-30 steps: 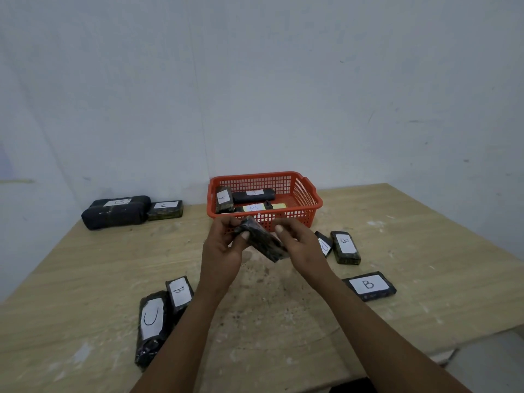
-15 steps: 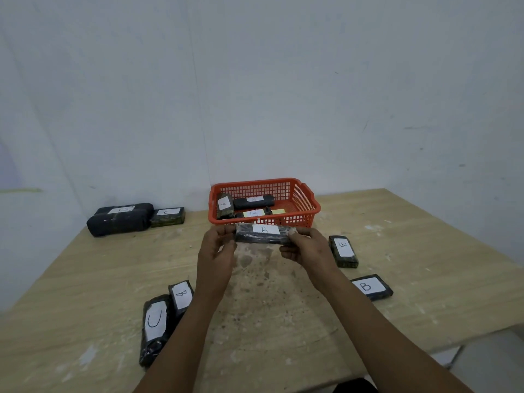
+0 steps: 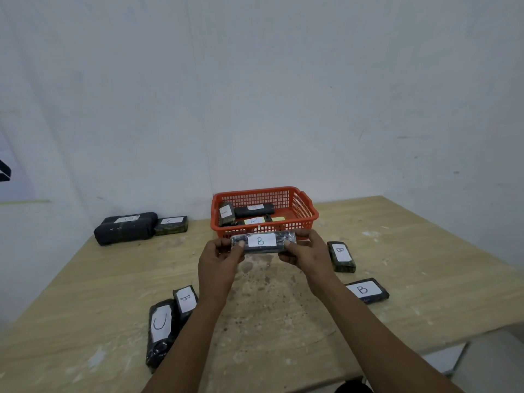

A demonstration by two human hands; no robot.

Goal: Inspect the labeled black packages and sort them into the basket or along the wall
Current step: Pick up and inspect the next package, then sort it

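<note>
I hold a black package (image 3: 262, 241) level in front of the red basket (image 3: 304, 211), its white label marked B facing me. My left hand (image 3: 219, 260) pinches its left end and my right hand (image 3: 304, 251) grips its right end. The basket holds several labelled black packages (image 3: 253, 210). Two black packages (image 3: 126, 228) lie along the wall at the left, the smaller one (image 3: 171, 224) marked C.
On the wooden table (image 3: 411, 251), two B packages lie to the right (image 3: 341, 256) (image 3: 366, 290). A C package (image 3: 160, 330) and a B package (image 3: 185, 300) lie near my left forearm. The table's front edge runs at the lower right.
The package was tilted and label-down between my hands; I have turned it level with the B label facing up, just before the basket.
</note>
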